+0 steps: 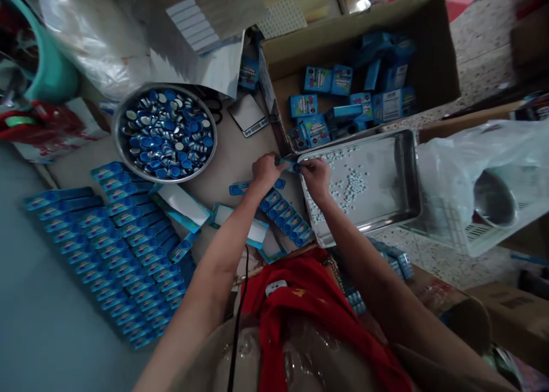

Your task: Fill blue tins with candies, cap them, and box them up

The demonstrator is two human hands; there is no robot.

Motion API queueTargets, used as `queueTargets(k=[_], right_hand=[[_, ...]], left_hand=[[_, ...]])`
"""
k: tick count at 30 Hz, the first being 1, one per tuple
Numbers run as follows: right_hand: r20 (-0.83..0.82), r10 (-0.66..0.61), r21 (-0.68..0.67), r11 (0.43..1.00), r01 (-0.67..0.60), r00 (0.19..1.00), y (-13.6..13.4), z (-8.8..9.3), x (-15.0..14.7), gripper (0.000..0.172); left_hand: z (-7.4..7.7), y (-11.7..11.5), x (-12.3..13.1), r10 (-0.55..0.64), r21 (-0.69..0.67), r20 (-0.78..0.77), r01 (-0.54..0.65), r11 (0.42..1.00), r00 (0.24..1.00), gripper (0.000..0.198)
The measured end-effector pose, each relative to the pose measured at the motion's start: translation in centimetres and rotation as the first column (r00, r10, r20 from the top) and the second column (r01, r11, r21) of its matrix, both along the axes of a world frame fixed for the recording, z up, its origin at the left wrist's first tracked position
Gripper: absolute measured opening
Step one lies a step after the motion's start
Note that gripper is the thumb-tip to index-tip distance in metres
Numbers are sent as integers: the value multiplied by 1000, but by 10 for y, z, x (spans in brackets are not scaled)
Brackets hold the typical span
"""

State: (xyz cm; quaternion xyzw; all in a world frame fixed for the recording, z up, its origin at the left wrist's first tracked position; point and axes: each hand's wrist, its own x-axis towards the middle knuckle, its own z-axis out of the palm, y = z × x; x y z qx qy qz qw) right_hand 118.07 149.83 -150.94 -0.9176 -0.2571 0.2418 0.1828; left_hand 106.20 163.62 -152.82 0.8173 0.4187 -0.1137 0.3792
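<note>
My left hand [266,171] is closed on one end of a small blue container [288,165], whose exact shape is partly hidden by the fingers. From the other side, the pinched fingers of my right hand [316,179] meet a small dark blue piece at that container, over the left edge of a metal tray [377,209]. Small pale pellets [354,186] lie scattered in the tray. Just below my left hand is a row of blue containers [287,216] with round caps. Another blue container [239,188] lies by my left wrist.
A metal bowl [115,131] holds many blue and white caps. Stacked blue packs [124,254] fill the left side. A small scale [249,116] lies near a cardboard box [360,31] containing blue boxes. A plastic-covered basket [493,237] stands at right.
</note>
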Motion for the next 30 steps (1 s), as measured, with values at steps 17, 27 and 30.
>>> queueTargets(k=[17,27,30], right_hand=[[-74,48,-221,973,-63,996,20,-21,36,29],[20,326,27,945,-327,945,-22,-33,6,59],[79,410,-34,912,-408,909,-18,-39,-3,63]], left_hand=[[-2,-14,7,146,-112,70,-137,984,987,27],[5,-35,-168,200,309,225,-265,914,954,64],[-20,-34,-163,101,209,217,-147,967,971,73]])
